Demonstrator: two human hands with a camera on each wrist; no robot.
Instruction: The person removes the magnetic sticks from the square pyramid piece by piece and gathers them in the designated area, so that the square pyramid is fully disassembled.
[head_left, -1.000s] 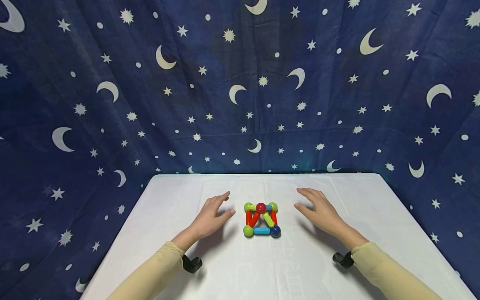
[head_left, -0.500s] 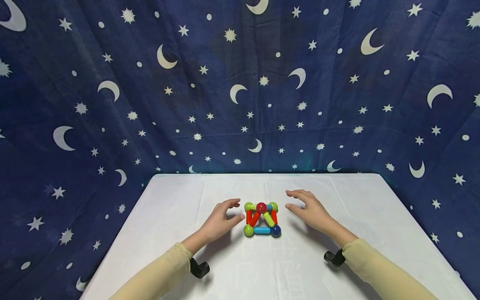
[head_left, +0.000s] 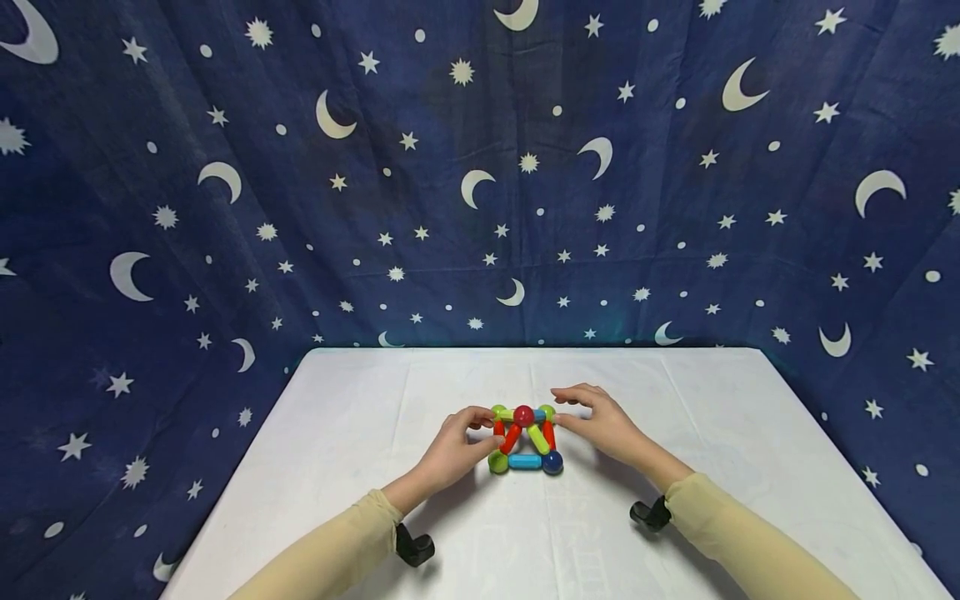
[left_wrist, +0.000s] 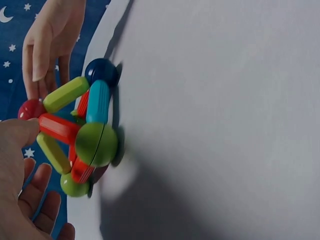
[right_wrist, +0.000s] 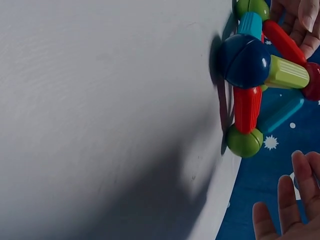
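Note:
A pyramid of magnetic rods and balls (head_left: 525, 461) stands on the white table. Its top ball (head_left: 523, 416) is red. The base has green balls and one navy ball (right_wrist: 245, 61), joined by red, light blue and lime rods. My left hand (head_left: 452, 450) is at the pyramid's left side, fingers loosely bent. In the left wrist view its thumb overlaps the end of a red rod (left_wrist: 59, 128); whether it touches, I cannot tell. My right hand (head_left: 606, 423) is at the right side, thumb tip by the back right green ball (head_left: 548, 412), fingers relaxed, holding nothing.
A white cloth covers the table (head_left: 360, 400). A dark blue curtain (head_left: 420, 183) with moons and stars hangs behind and at both sides. Black straps with small mounts (head_left: 415, 546) sit at both wrists.
Both hands have moved inward from either side to the pyramid, the left rightward and the right leftward. The pyramid has stayed in place.

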